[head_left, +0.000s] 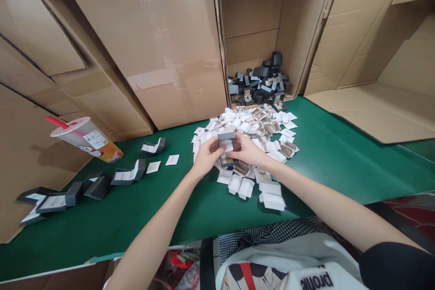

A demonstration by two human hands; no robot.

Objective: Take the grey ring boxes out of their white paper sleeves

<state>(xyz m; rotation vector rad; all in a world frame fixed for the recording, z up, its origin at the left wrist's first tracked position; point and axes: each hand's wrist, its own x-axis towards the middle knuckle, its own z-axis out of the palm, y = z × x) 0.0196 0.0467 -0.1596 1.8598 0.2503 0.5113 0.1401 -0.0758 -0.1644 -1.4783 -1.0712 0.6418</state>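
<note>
Both hands meet over the green table [340, 163] at a small dark grey hinged box [226, 148], open, with a white insert inside. My left hand [206, 157] grips its left side, fingers curled. My right hand [247, 150] holds the right side and presses on the insert. Just behind and beneath them lies a heap of white paper pieces and inserts [251, 129]. More white pieces [268, 192] lie nearer to me.
An open carton [258, 22] behind the heap holds several dark boxes [260, 84]. Opened dark boxes [127, 176] lie in a row at the left, with two white cards [163, 163]. A plastic drink cup [86, 138] leans at the far left. Cardboard sheets surround the table.
</note>
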